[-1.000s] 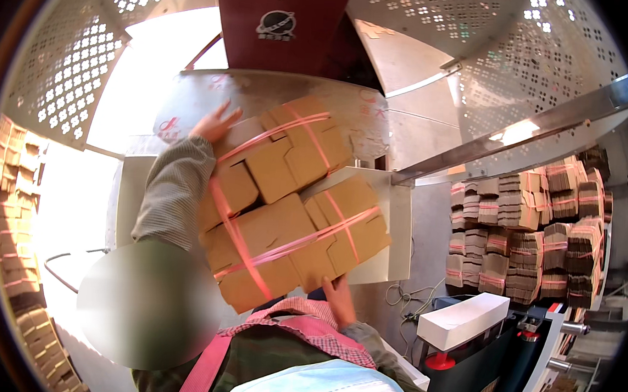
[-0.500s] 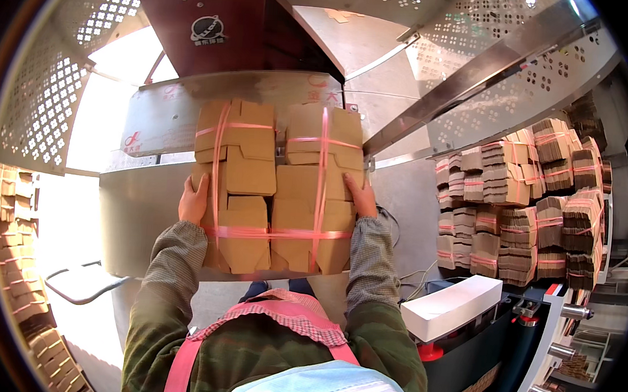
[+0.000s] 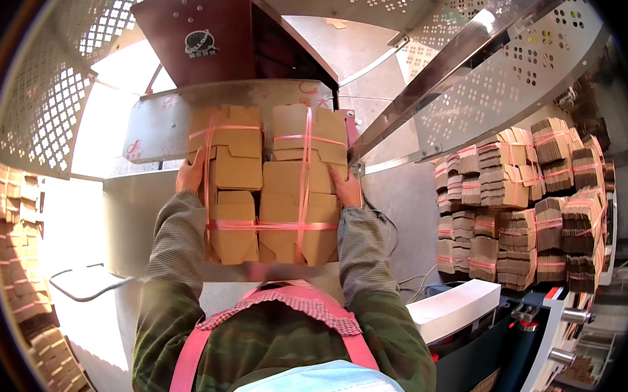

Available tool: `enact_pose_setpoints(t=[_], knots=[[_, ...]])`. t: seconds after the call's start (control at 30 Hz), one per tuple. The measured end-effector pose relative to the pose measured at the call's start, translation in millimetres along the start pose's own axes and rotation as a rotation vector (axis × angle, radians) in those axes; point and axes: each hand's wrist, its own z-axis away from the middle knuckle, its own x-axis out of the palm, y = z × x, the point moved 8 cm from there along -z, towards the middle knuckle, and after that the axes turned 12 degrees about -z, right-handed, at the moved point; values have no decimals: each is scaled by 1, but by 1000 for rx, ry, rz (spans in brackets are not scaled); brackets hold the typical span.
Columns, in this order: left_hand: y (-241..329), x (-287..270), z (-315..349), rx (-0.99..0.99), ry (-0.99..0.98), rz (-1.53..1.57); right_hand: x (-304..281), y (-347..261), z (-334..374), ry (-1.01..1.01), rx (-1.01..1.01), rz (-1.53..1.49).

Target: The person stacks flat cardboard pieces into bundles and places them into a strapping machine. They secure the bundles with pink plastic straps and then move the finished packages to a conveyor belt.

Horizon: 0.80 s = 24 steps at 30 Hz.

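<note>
A wide bundle of flat-folded brown cardboard boxes [image 3: 237,171] lies on the metal worktop in front of me, several stacks tied together with pink plastic strapping [image 3: 304,185]. My left hand [image 3: 189,173] grips its left side, the fingers partly hidden behind the edge. On the opposite side my right hand [image 3: 346,188] holds the bundle, thumb on the top face and the other fingers out of sight along the side. The straps run lengthwise over both halves and across the near end.
Beyond the bundle stands a dark red machine housing [image 3: 194,37] with a metal plate [image 3: 161,128] before it. Perforated metal guards [image 3: 41,118] curve around the far side. Strapped cardboard stacks [image 3: 518,228] fill the right; more cardboard [image 3: 20,251] stands left. A white-topped machine [image 3: 457,310] is near my right elbow.
The bundle has moved slightly away from me and to the left, with both hands on it. My left hand now sits farther up its side. The view has shifted a little.
</note>
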Motion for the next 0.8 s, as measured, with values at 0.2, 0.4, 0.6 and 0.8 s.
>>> enact_pose_setpoints(t=[0.2,0.4,0.6,0.8], knots=[[-14,14,-19,12,66,-46,2,1,-3,34,-44,-56],[-11,11,-10,33,11,-16,2,6,-8,10,-15,15],[-13,14,-19,7,47,-138,-5,19,-15,36,-106,102],[-5,3,-1,-22,99,-176,-1,24,-20,18,-97,89]])
